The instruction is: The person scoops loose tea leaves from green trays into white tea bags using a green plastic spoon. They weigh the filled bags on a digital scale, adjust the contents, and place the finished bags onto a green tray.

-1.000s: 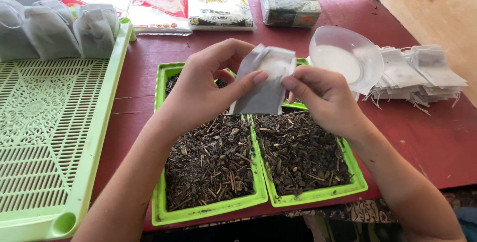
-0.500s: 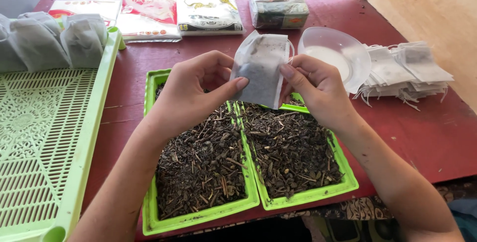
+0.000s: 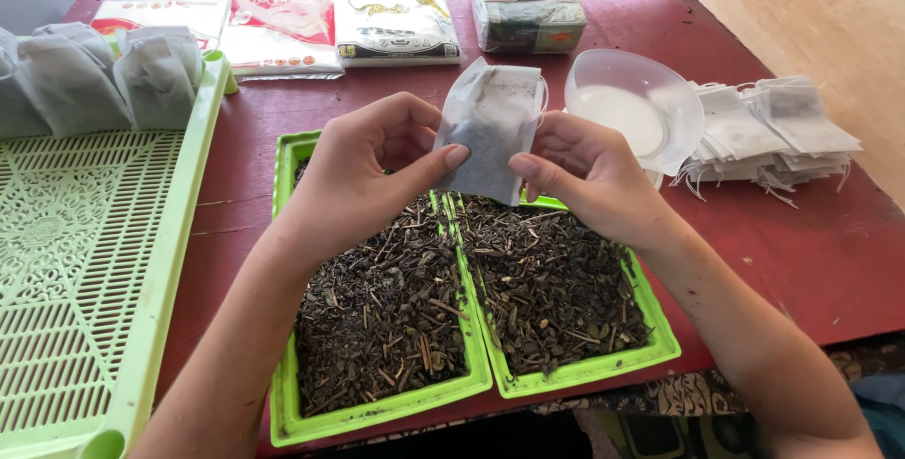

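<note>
Both of our hands meet over the two green trays: our left hand [image 3: 363, 172] pinches the small white filter bag [image 3: 488, 131] at its lower left edge, our right hand [image 3: 589, 176] grips its right side (thumb in front, fingers behind). From either hand the bag rises toward 12 o'clock, long axis near upright, mouth tilted slightly to 1. Loose dried tea [image 3: 386, 308] lies below at 6 o'clock. At 2 o'clock sit a clear plastic bowl [image 3: 674, 110] and a stack of empty bags [image 3: 773, 134].
</note>
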